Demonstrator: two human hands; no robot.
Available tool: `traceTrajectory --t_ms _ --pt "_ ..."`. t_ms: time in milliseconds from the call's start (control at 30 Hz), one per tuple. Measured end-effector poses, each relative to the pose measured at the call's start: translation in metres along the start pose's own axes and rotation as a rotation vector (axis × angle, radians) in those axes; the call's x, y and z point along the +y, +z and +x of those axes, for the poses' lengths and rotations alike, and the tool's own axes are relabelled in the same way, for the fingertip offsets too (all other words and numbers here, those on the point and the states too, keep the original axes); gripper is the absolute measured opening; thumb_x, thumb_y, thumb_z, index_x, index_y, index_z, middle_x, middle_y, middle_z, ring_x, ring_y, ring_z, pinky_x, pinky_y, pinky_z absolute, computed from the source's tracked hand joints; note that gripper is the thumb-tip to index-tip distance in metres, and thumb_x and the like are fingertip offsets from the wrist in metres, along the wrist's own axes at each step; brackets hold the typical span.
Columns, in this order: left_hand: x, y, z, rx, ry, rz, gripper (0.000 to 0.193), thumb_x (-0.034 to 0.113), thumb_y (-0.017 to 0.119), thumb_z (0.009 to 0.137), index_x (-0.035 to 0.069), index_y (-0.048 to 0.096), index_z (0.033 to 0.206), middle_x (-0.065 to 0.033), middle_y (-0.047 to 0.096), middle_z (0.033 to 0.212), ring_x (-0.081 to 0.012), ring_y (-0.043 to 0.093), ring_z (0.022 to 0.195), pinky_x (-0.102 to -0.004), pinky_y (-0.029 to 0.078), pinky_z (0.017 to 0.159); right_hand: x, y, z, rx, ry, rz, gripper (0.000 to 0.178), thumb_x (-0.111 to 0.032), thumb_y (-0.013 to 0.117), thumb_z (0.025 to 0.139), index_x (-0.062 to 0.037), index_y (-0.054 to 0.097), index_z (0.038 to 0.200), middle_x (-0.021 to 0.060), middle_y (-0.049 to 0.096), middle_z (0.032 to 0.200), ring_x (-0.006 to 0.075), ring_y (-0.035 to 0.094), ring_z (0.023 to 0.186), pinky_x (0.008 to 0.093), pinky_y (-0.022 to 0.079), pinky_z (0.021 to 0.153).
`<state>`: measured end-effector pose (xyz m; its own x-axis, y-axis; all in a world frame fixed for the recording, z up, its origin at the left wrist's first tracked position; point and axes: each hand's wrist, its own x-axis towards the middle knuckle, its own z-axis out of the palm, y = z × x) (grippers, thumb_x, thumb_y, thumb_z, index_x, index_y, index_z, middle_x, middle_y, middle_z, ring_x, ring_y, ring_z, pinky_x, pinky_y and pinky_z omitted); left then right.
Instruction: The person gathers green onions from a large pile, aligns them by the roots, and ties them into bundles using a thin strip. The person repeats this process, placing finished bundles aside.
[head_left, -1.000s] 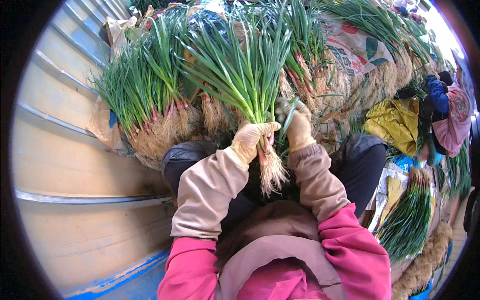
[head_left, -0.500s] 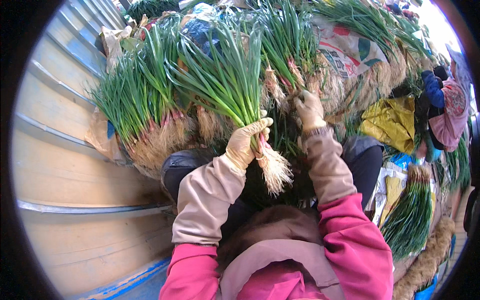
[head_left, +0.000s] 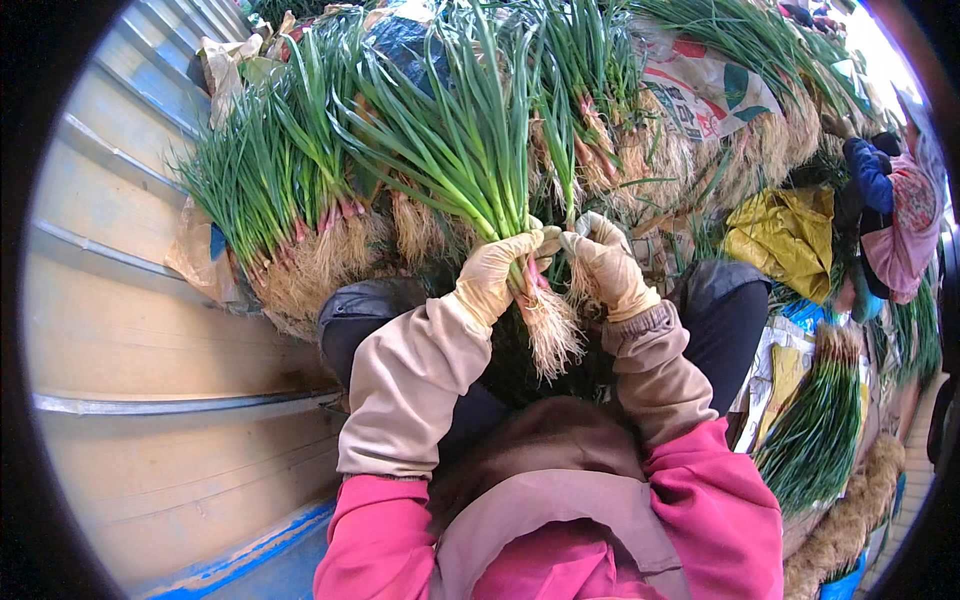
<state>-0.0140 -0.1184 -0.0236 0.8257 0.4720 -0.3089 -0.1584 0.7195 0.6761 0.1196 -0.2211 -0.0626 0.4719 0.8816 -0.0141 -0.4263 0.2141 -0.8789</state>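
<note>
Upright in my gloved left hand (head_left: 500, 272) is a bunch of green garlic (head_left: 475, 150), gripped just above the roots. Its long flat leaves fan out upward, and the pinkish bases and pale stringy roots hang below my fingers. Close beside it, my gloved right hand (head_left: 605, 262) pinches a thin stalk of green garlic (head_left: 562, 150) low down near its roots. The two hands nearly touch. Part of the right fingers' grip is hidden. Beyond them stand more stalks of green garlic (head_left: 590, 110), roots toward me.
A large heap of green garlic (head_left: 270, 180) lies at the left, beside a ribbed metal wall (head_left: 180, 360). To the right are a yellow sack (head_left: 785, 240), another bundle (head_left: 815, 430) and a person in a pink top (head_left: 905, 215). A printed white sack (head_left: 700, 90) covers part of the far pile.
My right hand has come back from the pile toward my left hand, bringing a thin stalk with it. My left hand still holds the bunch in about the same place.
</note>
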Motion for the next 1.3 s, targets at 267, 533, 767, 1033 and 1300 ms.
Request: traceTrajectory --t_ms 267,533,767,1033,1300 --pt "-0.013 -0.015 0.012 -0.058 0.004 -0.138 0.012 0.002 0.058 0.083 0.002 0.058 0.096 -0.0054 0.062 0.082 -0.018 0.061 0.075 -0.0285 0.05 0.071 0.017 0.036 -0.022 0.03 -0.342 -0.397 0.005 -0.007 0.054 0.089 -0.0022 0.053 0.089 -0.0033 0.047 0.077 0.0048 0.04 0.071 0.0201 0.038 0.063" --pt "-0.012 -0.007 0.012 -0.045 0.0 -0.157 0.01 0.004 0.058 0.083 0.0 0.058 0.092 -0.0097 0.061 0.076 -0.0205 0.062 0.073 -0.0352 0.048 0.086 0.011 -0.017 -0.004 0.425 -0.039 -0.159 0.018 -0.01 0.056 0.087 -0.0099 0.05 0.07 0.0018 0.057 0.062 0.0078 0.048 0.051 0.0204 0.039 0.047" --pt "-0.012 -0.016 0.012 -0.003 -0.051 0.04 0.014 0.012 0.059 0.085 0.001 0.059 0.092 -0.0091 0.061 0.07 -0.0163 0.055 0.049 -0.0268 0.046 0.043 -0.007 0.03 -0.018 0.025 0.11 -0.175 0.021 -0.023 0.06 0.087 -0.0034 0.057 0.095 0.0037 0.06 0.079 0.0074 0.051 0.064 0.0225 0.043 0.061" --pt "-0.019 -0.031 0.021 0.054 -0.043 -0.004 0.017 0.006 0.06 0.083 0.0 0.059 0.099 -0.0107 0.065 0.09 -0.0159 0.062 0.071 -0.0263 0.051 0.064 -0.023 0.041 -0.037 -0.083 -0.277 -0.343 0.006 -0.004 0.057 0.086 -0.0012 0.059 0.081 0.0016 0.057 0.077 0.0101 0.052 0.065 0.0227 0.042 0.062" --pt "-0.005 -0.013 0.0 -0.024 0.023 0.12 0.013 0.006 0.062 0.082 0.0 0.057 0.093 -0.0099 0.061 0.072 -0.0169 0.056 0.052 -0.0269 0.048 0.048 -0.014 -0.007 0.003 0.054 -0.016 -0.258 0.018 -0.015 0.047 0.092 -0.0002 0.056 0.09 0.0082 0.063 0.081 0.0118 0.057 0.063 0.0239 0.047 0.056"
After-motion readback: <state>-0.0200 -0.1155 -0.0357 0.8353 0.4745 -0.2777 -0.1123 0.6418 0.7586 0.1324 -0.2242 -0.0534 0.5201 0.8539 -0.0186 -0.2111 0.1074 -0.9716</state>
